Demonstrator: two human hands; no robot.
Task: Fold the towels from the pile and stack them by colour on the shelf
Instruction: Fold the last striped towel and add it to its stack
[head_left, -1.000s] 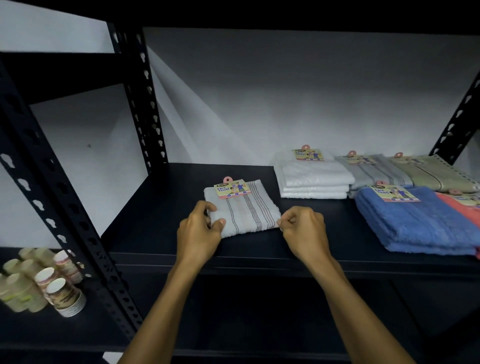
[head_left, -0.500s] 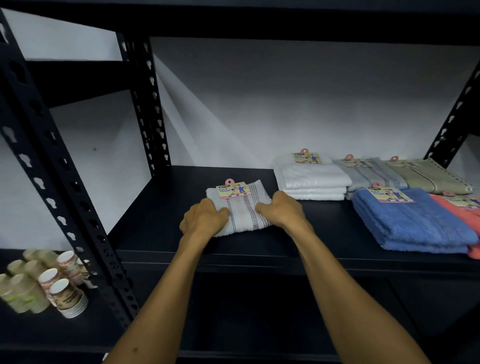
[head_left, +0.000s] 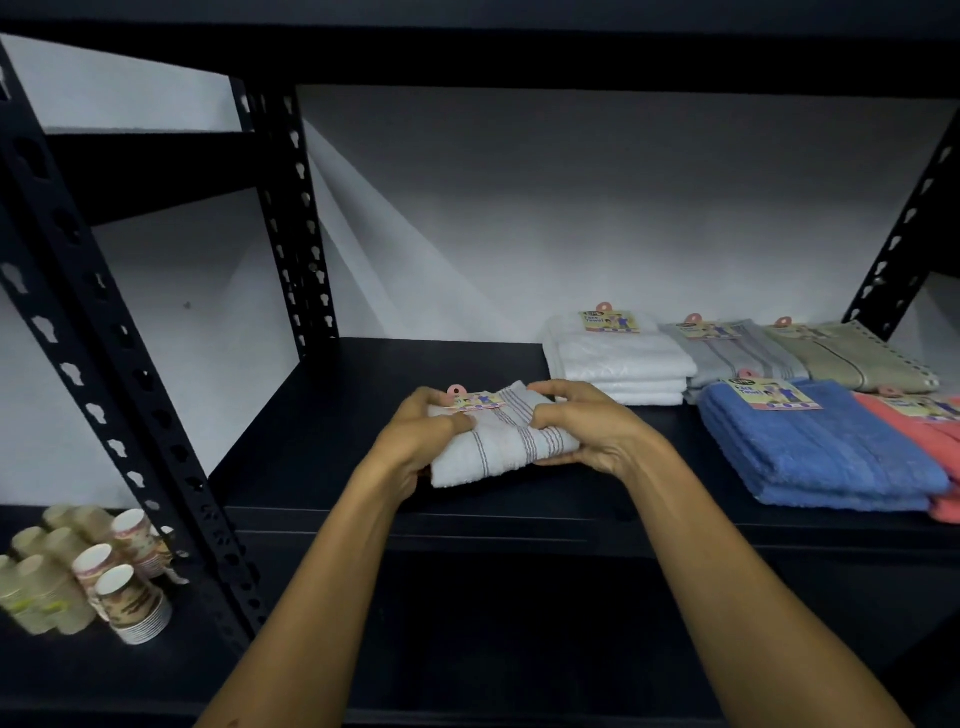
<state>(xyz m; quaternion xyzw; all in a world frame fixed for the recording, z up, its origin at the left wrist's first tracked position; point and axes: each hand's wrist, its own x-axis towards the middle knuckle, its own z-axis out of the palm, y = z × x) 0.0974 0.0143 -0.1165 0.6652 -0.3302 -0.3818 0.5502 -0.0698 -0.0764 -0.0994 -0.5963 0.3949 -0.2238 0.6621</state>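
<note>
A folded white towel with thin dark stripes (head_left: 506, 441) and a paper label sits at the middle of the black shelf (head_left: 322, 441). My left hand (head_left: 421, 436) grips its left side, fingers curled over the top near the label. My right hand (head_left: 582, 426) grips its right side, thumb on top and fingers round the edge. The towel looks slightly raised at the front. To the right lie a white stack (head_left: 621, 364), a grey striped towel (head_left: 737, 353), a beige towel (head_left: 847, 356), a blue towel (head_left: 815, 447) and a coral towel (head_left: 930, 431).
Black perforated uprights (head_left: 291, 223) stand at the left and far right (head_left: 904, 228). Another shelf board hangs overhead. Stacks of paper cups (head_left: 104, 577) lie on a lower shelf at the bottom left. A grey wall closes the back.
Both hands moved from the towel's near corners up onto its sides and now grip it. The towel has bunched a little and its front seems lifted. The camera moved closer.
</note>
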